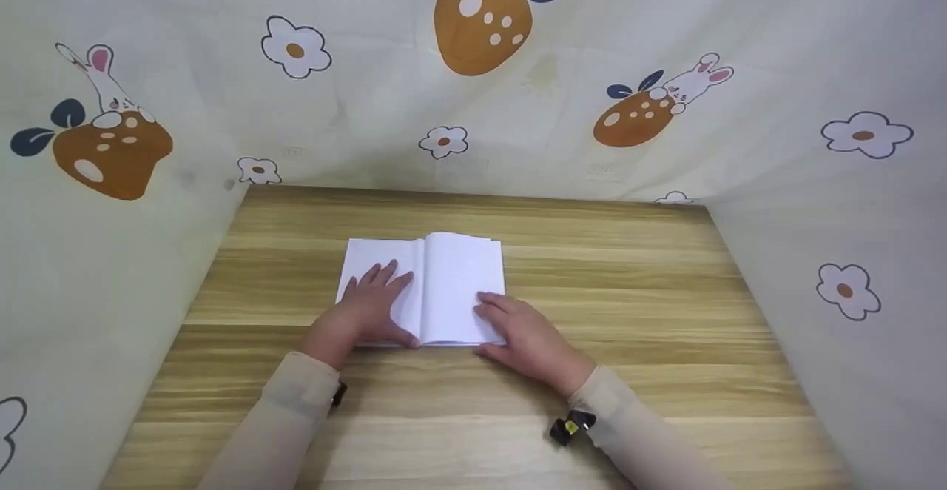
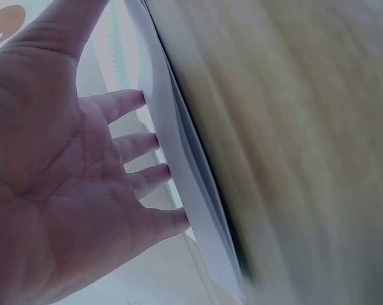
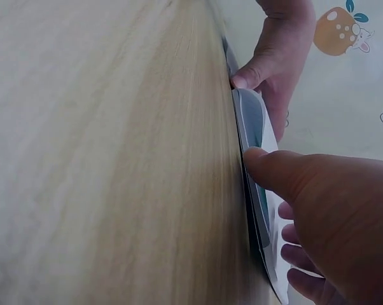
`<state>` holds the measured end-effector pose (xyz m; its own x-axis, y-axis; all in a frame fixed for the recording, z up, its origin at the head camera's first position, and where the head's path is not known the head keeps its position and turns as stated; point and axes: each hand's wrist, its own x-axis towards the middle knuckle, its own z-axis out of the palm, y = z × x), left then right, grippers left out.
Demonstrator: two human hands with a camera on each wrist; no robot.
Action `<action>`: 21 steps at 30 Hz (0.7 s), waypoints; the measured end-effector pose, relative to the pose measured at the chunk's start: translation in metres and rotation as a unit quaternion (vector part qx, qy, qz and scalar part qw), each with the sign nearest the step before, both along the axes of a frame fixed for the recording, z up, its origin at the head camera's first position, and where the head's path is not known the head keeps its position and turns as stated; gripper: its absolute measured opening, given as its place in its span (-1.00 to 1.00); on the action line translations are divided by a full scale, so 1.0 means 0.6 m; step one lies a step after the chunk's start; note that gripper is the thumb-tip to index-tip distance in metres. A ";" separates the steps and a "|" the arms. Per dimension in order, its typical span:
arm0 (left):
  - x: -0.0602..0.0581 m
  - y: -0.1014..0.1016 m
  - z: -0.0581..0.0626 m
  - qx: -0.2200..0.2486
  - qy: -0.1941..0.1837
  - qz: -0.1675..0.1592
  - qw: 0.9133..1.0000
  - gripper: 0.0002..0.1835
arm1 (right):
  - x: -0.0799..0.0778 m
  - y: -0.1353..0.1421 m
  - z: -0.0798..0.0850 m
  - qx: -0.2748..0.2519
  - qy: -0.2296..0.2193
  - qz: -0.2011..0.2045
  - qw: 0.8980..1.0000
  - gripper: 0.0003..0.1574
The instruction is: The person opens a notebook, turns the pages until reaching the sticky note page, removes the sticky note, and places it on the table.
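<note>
My head camera looks forward and down from above at the wooden table. My wrist cameras sit low and close, facing along its surface from opposite sides; all three share the open book.

Book: plain white paper pages, matt, smooth — no print visible. Table: wood-grain surface in light and darker bands, smooth, with a faint satin sheen. Backdrop: soft cream cloth, matt, lightly creased, printed with flowers and rabbits. Sleeves: beige knit-like fabric, matt.
</note>
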<state>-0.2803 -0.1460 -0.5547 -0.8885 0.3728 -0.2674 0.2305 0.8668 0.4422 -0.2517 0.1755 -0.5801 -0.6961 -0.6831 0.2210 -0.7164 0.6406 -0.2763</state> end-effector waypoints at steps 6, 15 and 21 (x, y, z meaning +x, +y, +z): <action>0.000 0.000 -0.001 0.001 0.000 -0.002 1.000 0.37 | 0.002 0.002 0.003 0.019 0.007 0.011 1.000 -0.27; 0.000 -0.003 -0.003 0.016 0.006 -0.003 1.000 0.36 | 0.006 0.000 0.007 0.042 0.039 0.023 0.998 -0.38; 0.000 -0.005 -0.006 0.019 0.010 -0.006 1.000 0.36 | 0.005 0.000 0.010 0.045 0.036 0.027 0.998 -0.47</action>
<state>-0.2806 -0.1487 -0.5583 -0.8892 0.3929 -0.2343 0.2503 0.8466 0.4697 -0.2488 0.1758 -0.5742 -0.6425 -0.7381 0.2060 -0.7662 0.6206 -0.1663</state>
